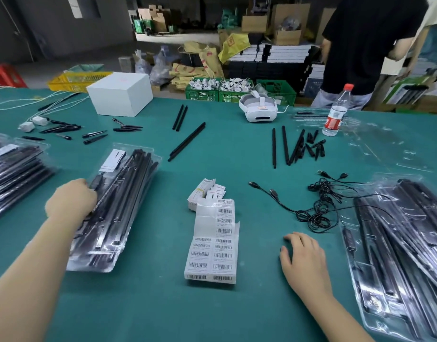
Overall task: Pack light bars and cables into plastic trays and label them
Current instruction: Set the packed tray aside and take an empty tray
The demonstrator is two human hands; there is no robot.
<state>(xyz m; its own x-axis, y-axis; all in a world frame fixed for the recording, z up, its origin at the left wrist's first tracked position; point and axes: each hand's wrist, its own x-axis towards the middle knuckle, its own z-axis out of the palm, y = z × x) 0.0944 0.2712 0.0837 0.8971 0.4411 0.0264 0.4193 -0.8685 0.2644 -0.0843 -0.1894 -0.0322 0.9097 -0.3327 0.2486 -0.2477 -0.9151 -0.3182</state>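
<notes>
Here, left hand [71, 199] fingers grip the tray stack [118, 206] edge; right hand [302, 257] fingers lie spread.

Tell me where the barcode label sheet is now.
In the head view, the barcode label sheet lies mid-table on the green mat, between the left hand and right hand.

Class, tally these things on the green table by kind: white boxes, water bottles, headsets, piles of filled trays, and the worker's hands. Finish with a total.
white box: 1
water bottle: 1
headset: 1
pile of filled trays: 3
hands, left hand and right hand: 2
Total: 8
</notes>
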